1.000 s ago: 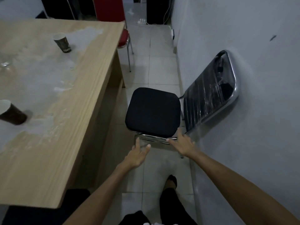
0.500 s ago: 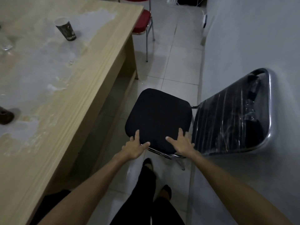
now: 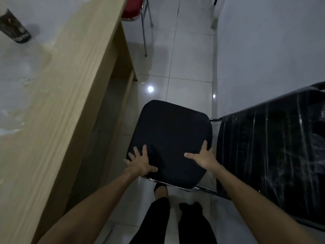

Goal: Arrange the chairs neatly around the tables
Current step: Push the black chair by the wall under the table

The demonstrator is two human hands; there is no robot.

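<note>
Both hands have slid from the front rail onto the black chair seat (image 3: 169, 138). Left hand (image 3: 140, 163) and right hand (image 3: 204, 159) lie flat, fingers spread, gripping nothing. Chair stands between wooden table (image 3: 58, 103) and wall (image 3: 263, 50), backrest (image 3: 270, 155) plastic-wrapped.

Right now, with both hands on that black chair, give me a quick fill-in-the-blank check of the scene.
1. Both hands, the left hand and the right hand, rest on the ____ seat.
2. The chair back is wrapped in clear ____.
3. The wooden table stands on the person's ____ side.
4. The far chair has a ____ seat.

Missing words: black; plastic; left; red
</note>
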